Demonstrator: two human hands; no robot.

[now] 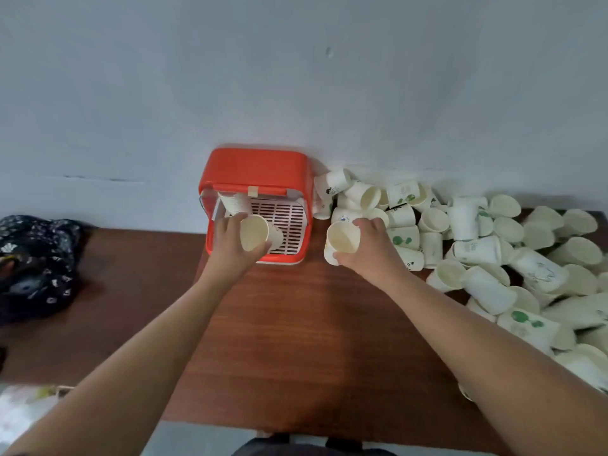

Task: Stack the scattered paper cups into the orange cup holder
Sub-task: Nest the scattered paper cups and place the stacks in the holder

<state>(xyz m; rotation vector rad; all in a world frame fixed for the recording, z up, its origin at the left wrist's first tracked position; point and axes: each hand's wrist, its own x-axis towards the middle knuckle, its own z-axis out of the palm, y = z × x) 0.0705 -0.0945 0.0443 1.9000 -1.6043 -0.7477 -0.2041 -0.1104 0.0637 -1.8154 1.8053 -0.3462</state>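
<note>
The orange cup holder [256,169] stands against the wall at the table's back, its lid raised over a white slotted tray [289,222]. One paper cup [235,202] lies inside at the tray's left. My left hand [230,245] grips a white paper cup [255,232] over the tray, its mouth turned toward me. My right hand [368,245] grips another paper cup [340,240] just right of the holder. A heap of scattered paper cups [493,251] covers the table's right side.
The brown wooden table [279,340] has bare surface in front of the holder. A dark patterned cloth bundle [36,264] sits at the left edge. A white plastic bag [23,409] lies at the lower left. The pale wall [296,77] backs the table.
</note>
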